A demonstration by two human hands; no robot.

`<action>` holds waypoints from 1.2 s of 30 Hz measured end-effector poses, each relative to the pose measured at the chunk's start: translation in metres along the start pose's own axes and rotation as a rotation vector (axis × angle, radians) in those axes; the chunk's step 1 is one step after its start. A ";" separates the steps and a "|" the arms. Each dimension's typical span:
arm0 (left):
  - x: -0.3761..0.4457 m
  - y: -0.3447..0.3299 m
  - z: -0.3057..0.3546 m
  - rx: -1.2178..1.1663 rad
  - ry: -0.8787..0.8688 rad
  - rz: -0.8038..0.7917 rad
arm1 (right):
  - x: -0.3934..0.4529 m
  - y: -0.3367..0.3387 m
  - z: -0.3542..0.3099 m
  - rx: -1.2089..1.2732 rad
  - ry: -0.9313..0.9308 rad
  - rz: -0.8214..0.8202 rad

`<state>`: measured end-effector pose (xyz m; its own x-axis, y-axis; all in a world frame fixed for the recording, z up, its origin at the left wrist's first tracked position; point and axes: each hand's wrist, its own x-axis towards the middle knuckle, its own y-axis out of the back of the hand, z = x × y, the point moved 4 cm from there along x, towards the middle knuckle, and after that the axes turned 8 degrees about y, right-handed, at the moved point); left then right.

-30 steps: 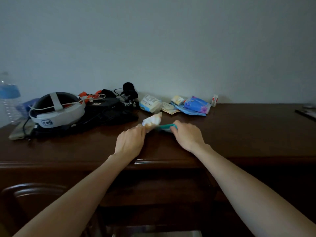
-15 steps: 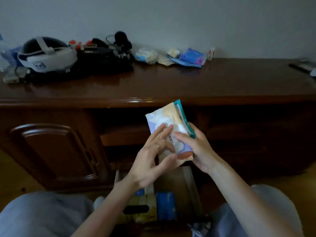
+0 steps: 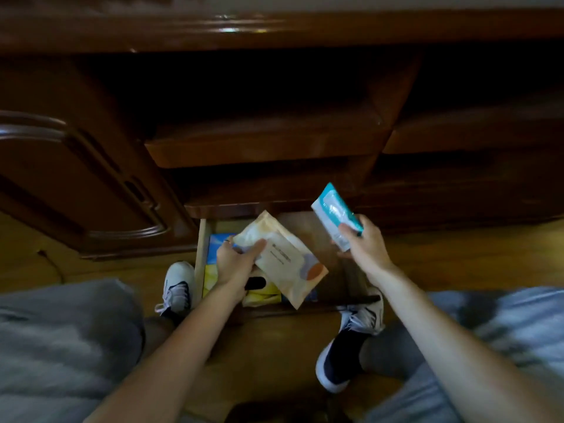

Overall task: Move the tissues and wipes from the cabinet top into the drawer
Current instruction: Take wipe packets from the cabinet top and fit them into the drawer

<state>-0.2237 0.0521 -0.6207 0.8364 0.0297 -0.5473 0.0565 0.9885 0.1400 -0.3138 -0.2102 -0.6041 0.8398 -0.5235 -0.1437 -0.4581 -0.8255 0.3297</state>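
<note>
My left hand grips a cream wipes pack with an orange spot, held tilted just above the open bottom drawer. My right hand holds a smaller white and teal tissue pack upright, a little higher and over the drawer's right side. Inside the drawer lie a blue packet and yellow packets with a black item on them. The cabinet top is only a dark front edge at the top of the view; the things on it are out of sight.
A closed cabinet door stands to the left, and open dark shelves sit above the drawer. My two shoes flank the drawer on the wooden floor. My knees in grey cloth fill the lower corners.
The view dropped from the cabinet top to the drawer. Both packs, held together in front of the cabinet half a second ago, are now apart, one in each hand, lowered over the drawer.
</note>
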 end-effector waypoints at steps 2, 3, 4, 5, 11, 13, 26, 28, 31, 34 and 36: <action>0.011 -0.009 -0.002 0.034 -0.019 0.038 | 0.007 0.014 0.013 -0.022 -0.007 0.068; 0.017 -0.017 -0.002 0.069 -0.032 0.050 | 0.009 0.020 0.019 -0.037 -0.020 0.093; 0.022 -0.026 -0.001 0.100 -0.048 0.061 | 0.010 0.025 0.024 -0.052 -0.035 0.112; 0.028 -0.038 -0.001 0.110 -0.061 0.059 | 0.009 0.030 0.031 -0.064 -0.047 0.124; 0.050 -0.135 -0.009 0.181 -0.053 -0.182 | 0.009 0.043 0.059 -0.033 -0.115 0.097; 0.058 -0.164 -0.023 0.304 -0.037 -0.248 | 0.011 0.043 0.066 -0.021 -0.133 0.078; 0.079 -0.214 -0.052 1.549 -0.666 -0.274 | 0.026 0.028 0.095 -0.007 -0.165 0.021; 0.088 -0.211 -0.053 1.637 -0.547 -0.324 | 0.027 0.027 0.096 -0.003 -0.168 0.014; 0.090 -0.215 -0.058 1.795 -0.504 -0.330 | 0.028 0.025 0.098 -0.005 -0.173 0.023; 0.082 -0.231 -0.064 1.944 -0.575 -0.260 | 0.027 0.024 0.100 -0.025 -0.176 0.035; 0.080 -0.235 -0.069 1.980 -0.592 -0.228 | 0.027 0.024 0.100 -0.028 -0.176 0.035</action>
<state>-0.2078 -0.1674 -0.7546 0.7434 -0.4816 -0.4642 0.2008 -0.5013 0.8417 -0.3311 -0.2652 -0.6938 0.7583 -0.5827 -0.2922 -0.4757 -0.8012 0.3632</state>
